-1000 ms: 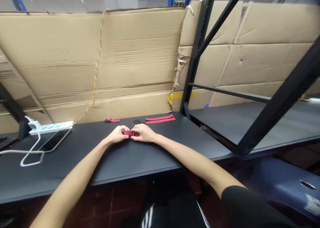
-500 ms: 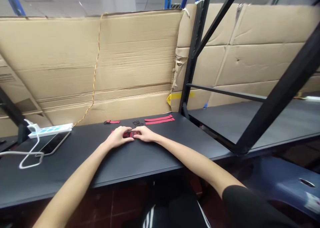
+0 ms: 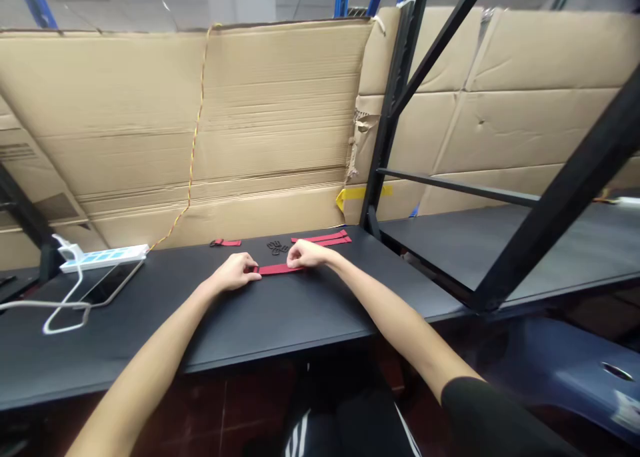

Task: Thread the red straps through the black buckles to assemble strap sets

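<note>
**Red strap laid flat on desk, one hand at each end**

Left hand [image 3: 233, 272] at the strap's left end, right hand [image 3: 306, 253] at its right end, both resting on a red fabric strap [image 3: 277, 269] that lies straight across the black desk [image 3: 150, 323], near the far edge. Hands well open at the palm, fingers down on the strap. Can't tell if either is pinching or only pressing. Step in hand looks like straightening or positioning the strap. Next move calls for a firm pinch at an end before any lift. Beyond the right hand: two more red straps [image 3: 321, 239]. Between those and a short red strap with black buckle [image 3: 225, 243]: small black buckles [image 3: 275, 247]. Far left: power strip [image 3: 103, 258], smartphone [image 3: 110, 283].
</note>
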Action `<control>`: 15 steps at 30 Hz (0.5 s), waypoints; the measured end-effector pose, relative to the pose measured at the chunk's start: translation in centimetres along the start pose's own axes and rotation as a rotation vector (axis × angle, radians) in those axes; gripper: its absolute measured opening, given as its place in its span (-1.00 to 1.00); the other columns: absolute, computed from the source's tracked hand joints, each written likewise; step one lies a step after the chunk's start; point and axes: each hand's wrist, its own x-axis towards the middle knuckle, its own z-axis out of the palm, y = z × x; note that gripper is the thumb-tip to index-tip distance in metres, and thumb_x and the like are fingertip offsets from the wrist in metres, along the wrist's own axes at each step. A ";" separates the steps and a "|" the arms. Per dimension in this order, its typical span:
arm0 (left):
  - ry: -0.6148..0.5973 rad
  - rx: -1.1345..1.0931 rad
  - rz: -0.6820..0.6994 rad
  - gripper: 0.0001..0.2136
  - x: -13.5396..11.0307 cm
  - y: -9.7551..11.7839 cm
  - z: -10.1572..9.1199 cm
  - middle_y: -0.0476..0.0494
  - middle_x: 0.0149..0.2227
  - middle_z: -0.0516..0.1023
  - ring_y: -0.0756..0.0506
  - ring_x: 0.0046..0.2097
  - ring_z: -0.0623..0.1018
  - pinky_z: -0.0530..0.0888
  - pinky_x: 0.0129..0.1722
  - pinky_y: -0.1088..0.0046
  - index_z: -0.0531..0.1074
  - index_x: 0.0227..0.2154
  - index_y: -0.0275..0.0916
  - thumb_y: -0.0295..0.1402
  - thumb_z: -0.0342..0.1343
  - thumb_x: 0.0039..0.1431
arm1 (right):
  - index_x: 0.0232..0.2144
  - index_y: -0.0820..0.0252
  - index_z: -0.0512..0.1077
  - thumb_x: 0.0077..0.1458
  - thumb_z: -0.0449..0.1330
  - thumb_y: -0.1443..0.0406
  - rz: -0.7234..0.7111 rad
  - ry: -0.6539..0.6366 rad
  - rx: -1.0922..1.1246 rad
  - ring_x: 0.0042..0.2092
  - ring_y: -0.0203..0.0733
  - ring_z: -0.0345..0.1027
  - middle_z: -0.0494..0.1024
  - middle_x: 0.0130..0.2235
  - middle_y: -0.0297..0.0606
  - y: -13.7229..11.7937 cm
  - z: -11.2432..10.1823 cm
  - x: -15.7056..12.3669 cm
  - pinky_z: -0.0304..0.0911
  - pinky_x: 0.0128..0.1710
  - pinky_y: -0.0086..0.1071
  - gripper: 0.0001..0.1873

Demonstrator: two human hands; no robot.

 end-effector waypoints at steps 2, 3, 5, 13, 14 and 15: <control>0.002 0.016 -0.027 -0.70 -0.1 -0.7 -0.3 -0.15 -0.31 0.52 -0.09 -0.32 0.48 0.38 -0.26 0.45 0.59 -0.30 -0.22 -0.12 0.15 0.04 | -0.51 0.29 0.53 -0.19 0.20 0.35 0.065 -0.027 -0.029 -0.47 -0.32 0.28 0.51 -0.52 -0.32 1.6 -1.8 -0.8 0.15 -0.45 -0.50 -0.86; 0.003 0.027 -0.042 -0.71 -0.1 -1.0 -0.5 -0.15 -0.33 0.51 -0.09 -0.33 0.48 0.38 -0.27 0.45 0.59 -0.31 -0.22 -0.13 0.16 0.03 | -0.56 0.30 0.52 -0.22 0.20 0.36 0.125 -0.028 -0.079 -0.49 -0.33 0.26 0.48 -0.55 -0.33 2.5 -2.6 -1.3 0.14 -0.46 -0.49 -0.89; 0.017 0.035 -0.076 -0.70 -0.3 -1.6 -0.6 -0.14 -0.35 0.51 -0.08 -0.36 0.47 0.37 -0.29 0.45 0.59 -0.29 -0.23 -0.13 0.17 0.02 | -0.57 0.30 0.52 -0.26 0.22 0.36 0.240 -0.012 -0.132 -0.50 -0.34 0.25 0.48 -0.56 -0.33 4.1 -4.2 -2.3 0.13 -0.47 -0.50 -0.90; 0.108 -0.089 -0.096 -0.53 1.0 -0.2 1.7 -0.12 -0.31 0.54 -0.08 -0.31 0.51 0.42 -0.24 0.45 0.54 -0.11 -0.24 -0.06 0.24 -0.05 | -0.51 0.24 0.57 -0.26 0.31 0.32 0.515 0.146 -0.289 -0.45 -0.29 0.33 0.53 -0.52 -0.30 6.5 -6.9 -4.9 0.19 -0.39 -0.46 -0.86; 0.124 -0.105 -0.091 -0.53 1.5 0.2 2.2 -0.12 -0.30 0.54 -0.08 -0.31 0.51 0.43 -0.23 0.44 0.53 -0.11 -0.23 -0.06 0.25 -0.05 | -0.52 0.24 0.57 -0.25 0.31 0.33 0.530 0.180 -0.319 -0.44 -0.28 0.34 0.53 -0.53 -0.30 6.5 -6.9 -5.1 0.20 -0.37 -0.44 -0.88; 0.134 -0.120 -0.087 -0.55 1.9 0.5 2.7 -0.13 -0.29 0.55 -0.09 -0.31 0.51 0.43 -0.23 0.43 0.54 -0.14 -0.23 -0.06 0.25 -0.05 | -0.53 0.24 0.56 -0.25 0.31 0.35 0.544 0.224 -0.350 -0.44 -0.27 0.35 0.52 -0.54 -0.30 6.5 -7.0 -5.3 0.21 -0.34 -0.42 -0.90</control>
